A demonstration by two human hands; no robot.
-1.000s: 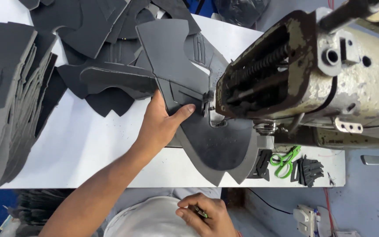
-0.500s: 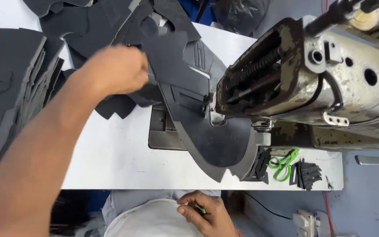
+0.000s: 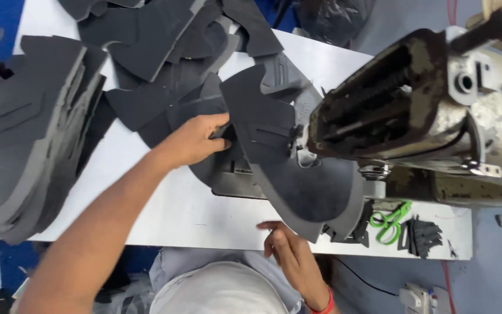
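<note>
My left hand [image 3: 196,139] reaches across the white table [image 3: 146,203], its fingers curled on the left edge of a large dark grey cut piece [image 3: 303,180]. That piece lies under the head of a worn sewing machine [image 3: 431,116] and hangs past the table's front edge. My right hand [image 3: 289,250] is low at the front edge, just below the piece's lower tip. Its fingers are stretched out and nothing shows in them.
A tall stack of dark grey cut pieces [image 3: 30,145] fills the table's left end. A loose pile of similar pieces [image 3: 164,52] covers the far side. Green-handled scissors [image 3: 390,221] and small dark scraps [image 3: 422,235] lie at the front right, below the machine.
My left hand swung out toward the far pile and has come back to the piece at the machine. My right hand has risen from my lap to the table's front edge.
</note>
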